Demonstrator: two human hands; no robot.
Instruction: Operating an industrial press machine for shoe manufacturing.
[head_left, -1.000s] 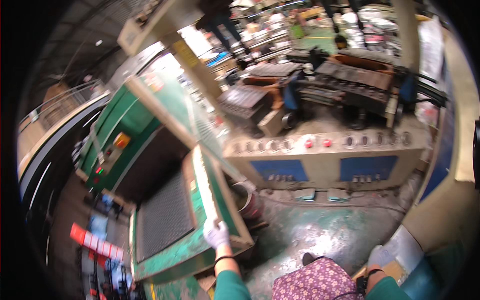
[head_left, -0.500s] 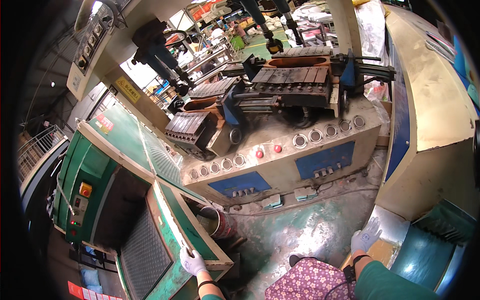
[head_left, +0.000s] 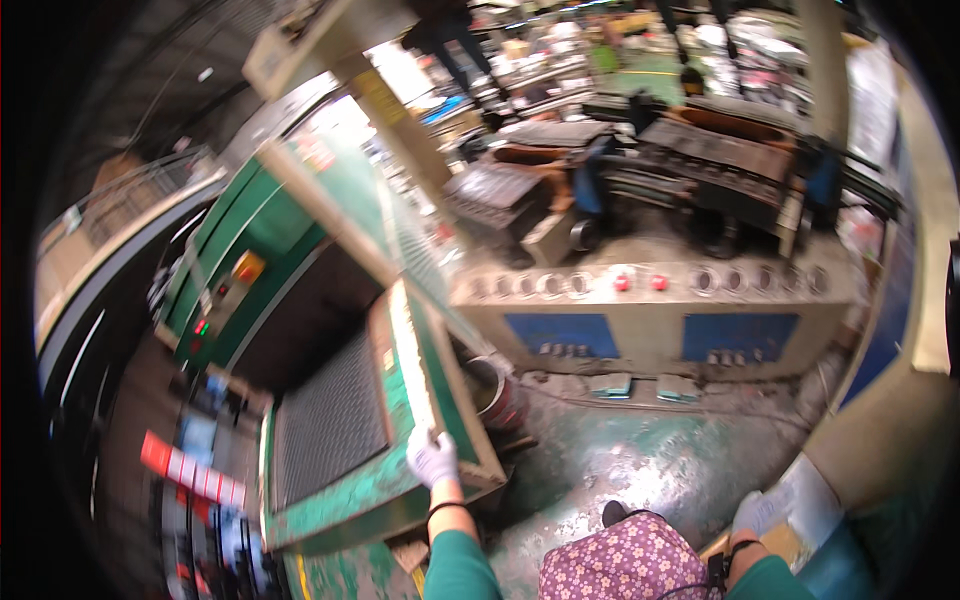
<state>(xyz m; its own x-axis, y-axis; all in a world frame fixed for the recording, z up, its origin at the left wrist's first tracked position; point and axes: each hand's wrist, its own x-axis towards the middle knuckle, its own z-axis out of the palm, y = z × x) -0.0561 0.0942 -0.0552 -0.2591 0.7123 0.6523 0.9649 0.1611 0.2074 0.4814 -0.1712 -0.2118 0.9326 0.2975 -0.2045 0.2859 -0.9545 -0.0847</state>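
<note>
My left hand (head_left: 433,458), in a pale glove, has its fingers curled over the worn edge of a green machine (head_left: 400,375). This machine has a dark opening with a dark textured bed (head_left: 335,430) in front of it. At the lower right, my right hand (head_left: 762,510), gloved too, lies with fingers stretched out near a bare metal plate (head_left: 815,503) and a brown cardboard-like piece (head_left: 783,545). Blur hides whether the right palm presses on the plate. No loose object shows in either hand.
A beige bench machine (head_left: 645,335) with red buttons and dark clamp blocks stands ahead. A bucket (head_left: 495,395) sits on the green floor (head_left: 590,455) between the machines. A beige housing (head_left: 880,450) rises at right. A red-and-white strip (head_left: 192,470) shows at left.
The view has swung left, so the machines appear farther right. My left hand still grips the green edge. My right hand stays by the metal plate, now blurred.
</note>
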